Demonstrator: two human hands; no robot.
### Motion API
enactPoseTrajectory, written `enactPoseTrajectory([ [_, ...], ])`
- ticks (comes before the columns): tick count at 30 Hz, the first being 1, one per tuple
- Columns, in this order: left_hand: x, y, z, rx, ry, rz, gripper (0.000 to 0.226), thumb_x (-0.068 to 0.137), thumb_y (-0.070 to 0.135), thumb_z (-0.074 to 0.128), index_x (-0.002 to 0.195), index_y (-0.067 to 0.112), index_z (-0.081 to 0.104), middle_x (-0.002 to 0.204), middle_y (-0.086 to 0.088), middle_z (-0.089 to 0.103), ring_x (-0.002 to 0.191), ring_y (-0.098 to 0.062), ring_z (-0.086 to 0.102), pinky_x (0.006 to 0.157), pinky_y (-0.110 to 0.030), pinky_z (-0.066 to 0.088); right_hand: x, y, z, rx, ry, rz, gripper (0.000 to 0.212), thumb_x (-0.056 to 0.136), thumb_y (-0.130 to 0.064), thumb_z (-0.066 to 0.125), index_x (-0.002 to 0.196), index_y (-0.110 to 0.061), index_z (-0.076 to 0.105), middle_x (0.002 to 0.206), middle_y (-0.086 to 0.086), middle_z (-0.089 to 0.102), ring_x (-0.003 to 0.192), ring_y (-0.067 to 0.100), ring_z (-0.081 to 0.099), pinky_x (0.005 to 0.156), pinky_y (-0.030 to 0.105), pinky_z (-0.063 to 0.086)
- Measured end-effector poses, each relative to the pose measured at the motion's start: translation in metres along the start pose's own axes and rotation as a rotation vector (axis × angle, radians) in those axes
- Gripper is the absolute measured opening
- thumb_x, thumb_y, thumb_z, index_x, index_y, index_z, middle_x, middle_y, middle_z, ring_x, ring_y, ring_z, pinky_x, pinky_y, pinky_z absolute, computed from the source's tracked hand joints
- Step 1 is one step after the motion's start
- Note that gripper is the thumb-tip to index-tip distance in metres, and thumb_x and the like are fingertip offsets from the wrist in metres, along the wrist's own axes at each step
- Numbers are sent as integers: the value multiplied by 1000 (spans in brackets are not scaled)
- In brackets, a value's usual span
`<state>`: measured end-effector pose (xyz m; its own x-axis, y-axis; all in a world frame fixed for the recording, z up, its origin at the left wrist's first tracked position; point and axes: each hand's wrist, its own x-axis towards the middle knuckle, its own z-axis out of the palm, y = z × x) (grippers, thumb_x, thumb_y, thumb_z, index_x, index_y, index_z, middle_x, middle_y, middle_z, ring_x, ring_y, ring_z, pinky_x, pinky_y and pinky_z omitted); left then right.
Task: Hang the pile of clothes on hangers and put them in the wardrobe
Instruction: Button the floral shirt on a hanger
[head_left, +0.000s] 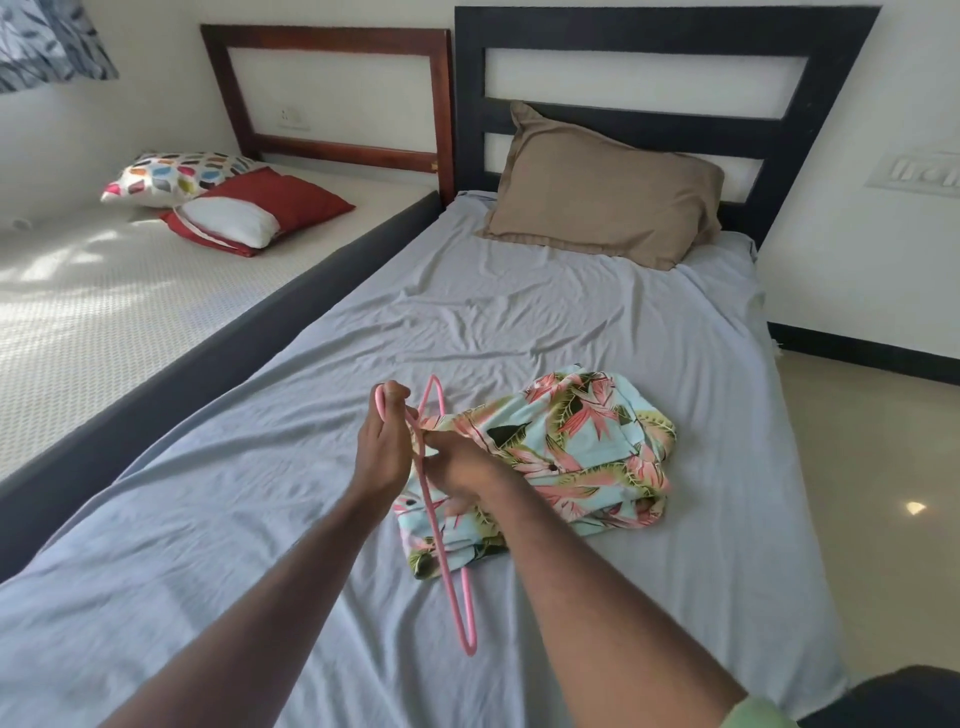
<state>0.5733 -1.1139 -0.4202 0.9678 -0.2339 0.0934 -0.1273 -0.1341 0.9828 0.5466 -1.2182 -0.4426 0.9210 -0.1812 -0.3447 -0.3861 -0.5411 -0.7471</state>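
Note:
A light-blue floral shirt (571, 457) lies crumpled on the grey bedsheet (467, 322) in the middle of the bed. A pink plastic hanger (447, 566) is held on edge over the shirt's left side, its hook near my left hand's fingers. My left hand (382, 447) grips the hanger near the hook. My right hand (460, 462) sits just right of it, fingers closed on the shirt's edge by the hanger. No wardrobe is in view.
A tan pillow (602, 192) leans on the black headboard (665, 31). A second bed (104, 291) on the left carries a red pillow (291, 200) and a patterned cushion (182, 174). Tiled floor (872, 467) runs along the bed's right side.

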Motion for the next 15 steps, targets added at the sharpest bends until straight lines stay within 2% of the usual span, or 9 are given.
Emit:
enactPoseTrajectory([
  [2, -1, 1, -5, 33, -54, 8, 69, 90, 67, 21, 112, 10, 52, 94, -2, 58, 83, -14, 53, 78, -35, 44, -8, 7, -2, 173, 37, -8, 41, 99, -13, 51, 136, -26, 62, 114, 1, 60, 93, 23, 65, 76, 43, 62],
  [4, 1, 3, -4, 33, -101, 5, 84, 83, 77, 20, 114, 6, 50, 99, -5, 53, 87, -18, 51, 82, -38, 43, -21, 16, -7, 402, 75, 1, 41, 94, -5, 48, 130, -19, 63, 107, 4, 71, 81, 23, 71, 68, 37, 58],
  [6, 1, 5, 4, 45, -164, 0, 84, 82, 81, 23, 112, 7, 50, 107, -6, 52, 95, -23, 52, 89, -40, 45, -40, 20, -9, 619, -41, 30, 40, 92, -8, 51, 128, -22, 60, 99, 11, 77, 77, 26, 73, 61, 31, 48],
  [8, -2, 10, 14, 69, -288, -6, 70, 83, 80, 33, 115, 20, 49, 119, -4, 54, 109, -22, 56, 94, -41, 48, -56, 24, -6, 592, -120, 19, 41, 89, -13, 63, 128, -22, 59, 96, 11, 78, 77, 26, 74, 63, 29, 48],
  [10, -4, 11, 21, 52, -360, -21, 72, 77, 81, 44, 124, 27, 46, 119, 0, 56, 110, -14, 58, 85, -31, 48, -65, 27, 1, 516, -60, 11, 30, 91, -14, 67, 121, -11, 61, 87, 12, 77, 66, 25, 73, 55, 23, 49],
  [11, -6, 10, 22, 57, -303, -17, 75, 74, 82, 47, 126, 28, 46, 115, 2, 59, 106, -11, 59, 80, -29, 47, -67, 28, 4, 532, 5, 25, 21, 96, -15, 63, 114, -5, 62, 82, 14, 74, 59, 24, 70, 50, 22, 48],
  [13, -3, -10, 12, 152, -41, -59, 71, 77, 79, 53, 121, 23, 50, 105, 3, 63, 95, -15, 63, 77, -33, 49, -69, 33, 2, 609, 151, 79, 17, 104, -17, 52, 109, -3, 61, 77, 14, 69, 51, 21, 64, 46, 26, 50],
  [14, -2, -23, 3, 252, 79, -149, 67, 82, 73, 57, 118, 17, 52, 104, 0, 64, 91, -19, 63, 77, -36, 51, -69, 37, -1, 612, 219, 99, 18, 106, -19, 48, 109, -6, 60, 78, 14, 68, 50, 18, 62, 45, 28, 50],
  [15, 0, -36, -6, 362, 132, -280, 63, 86, 65, 61, 114, 10, 54, 104, -5, 65, 88, -24, 63, 74, -38, 53, -69, 41, -4, 584, 275, 109, 19, 108, -23, 45, 110, -9, 59, 80, 12, 66, 50, 15, 59, 45, 26, 49],
])
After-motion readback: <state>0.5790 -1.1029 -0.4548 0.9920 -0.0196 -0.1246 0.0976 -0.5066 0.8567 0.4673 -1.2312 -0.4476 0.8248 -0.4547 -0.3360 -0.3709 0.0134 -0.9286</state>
